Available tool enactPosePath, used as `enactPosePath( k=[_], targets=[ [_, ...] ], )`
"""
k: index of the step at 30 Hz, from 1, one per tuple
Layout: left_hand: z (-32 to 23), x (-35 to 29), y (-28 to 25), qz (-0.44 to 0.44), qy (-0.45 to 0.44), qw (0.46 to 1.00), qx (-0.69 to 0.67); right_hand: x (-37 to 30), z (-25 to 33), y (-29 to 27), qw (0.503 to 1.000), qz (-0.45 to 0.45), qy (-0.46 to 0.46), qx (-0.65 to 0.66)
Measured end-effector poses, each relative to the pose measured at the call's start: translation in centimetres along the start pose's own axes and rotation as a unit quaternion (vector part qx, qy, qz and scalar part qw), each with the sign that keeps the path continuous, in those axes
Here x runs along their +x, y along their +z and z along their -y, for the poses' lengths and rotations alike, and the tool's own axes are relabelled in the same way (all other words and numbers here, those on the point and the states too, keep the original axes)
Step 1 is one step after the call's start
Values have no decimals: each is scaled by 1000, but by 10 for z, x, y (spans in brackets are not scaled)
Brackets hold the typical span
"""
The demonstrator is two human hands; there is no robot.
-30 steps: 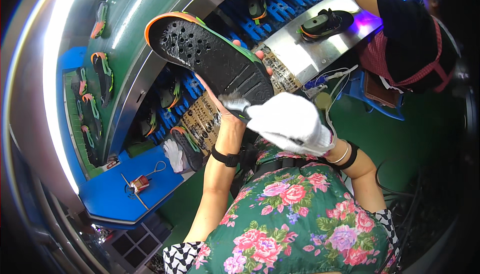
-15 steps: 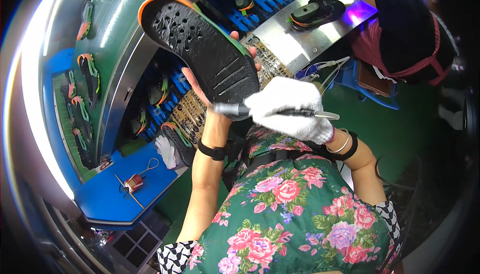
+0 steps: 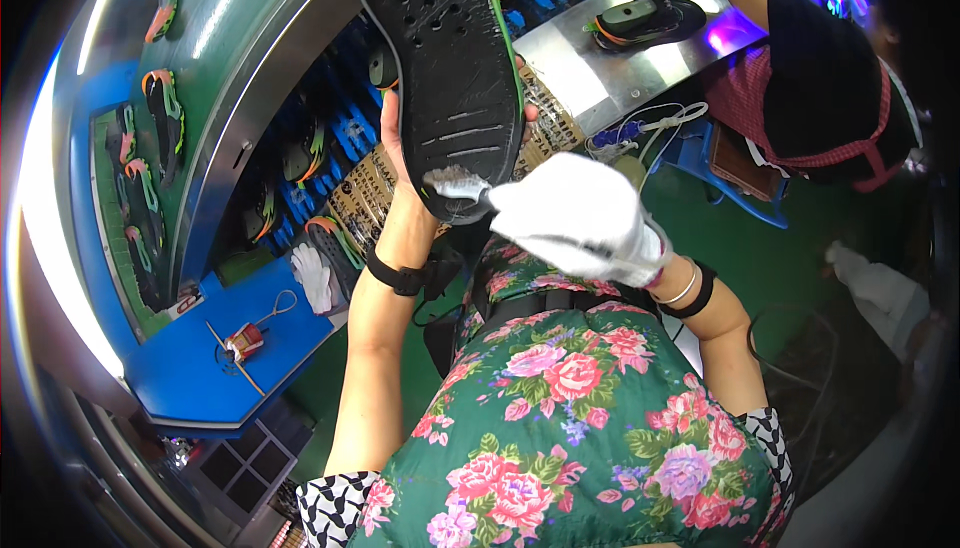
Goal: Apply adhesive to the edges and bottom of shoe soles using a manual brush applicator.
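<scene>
My left hand [image 3: 396,148] grips a black shoe sole [image 3: 455,113] from beneath, its thumb along one edge and fingertips showing past the other. The sole has small round holes toward the far end and several grooves toward the near end. Orange and green trim shows along its right edge. In a white knit glove, my right hand [image 3: 575,216] is closed around a brush [image 3: 462,185]. The brush's bristles lie against the sole's near end; the glove hides most of the handle.
Shoes [image 3: 165,123] with orange and green trim lie on the curved green conveyor at left. A blue table [image 3: 215,373] holds a small red-wrapped item; a white glove [image 3: 312,276] lies near it. Another shoe [image 3: 645,20] rests on the metal bench, beside a co-worker [image 3: 815,88].
The sole has turned more upright and shifted right and toward the far edge of view. The brush's bristles have come onto its near end. The co-worker leans slightly differently.
</scene>
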State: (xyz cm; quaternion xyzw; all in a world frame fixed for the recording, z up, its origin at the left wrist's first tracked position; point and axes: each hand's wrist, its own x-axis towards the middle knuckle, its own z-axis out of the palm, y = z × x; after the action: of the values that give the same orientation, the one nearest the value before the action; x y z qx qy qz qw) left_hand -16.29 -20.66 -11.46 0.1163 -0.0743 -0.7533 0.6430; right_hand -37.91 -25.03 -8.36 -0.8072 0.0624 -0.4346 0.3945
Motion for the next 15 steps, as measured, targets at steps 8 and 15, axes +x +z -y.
enactPosePath(
  k=[8,15],
  targets=[
    [-15,-7,-17,-80,-18,992,92,5,3,-9,978,23,98,182],
    [-27,-6,-4,-193,-53,978,61,-9,5,0,995,88,-33,13]
  ],
)
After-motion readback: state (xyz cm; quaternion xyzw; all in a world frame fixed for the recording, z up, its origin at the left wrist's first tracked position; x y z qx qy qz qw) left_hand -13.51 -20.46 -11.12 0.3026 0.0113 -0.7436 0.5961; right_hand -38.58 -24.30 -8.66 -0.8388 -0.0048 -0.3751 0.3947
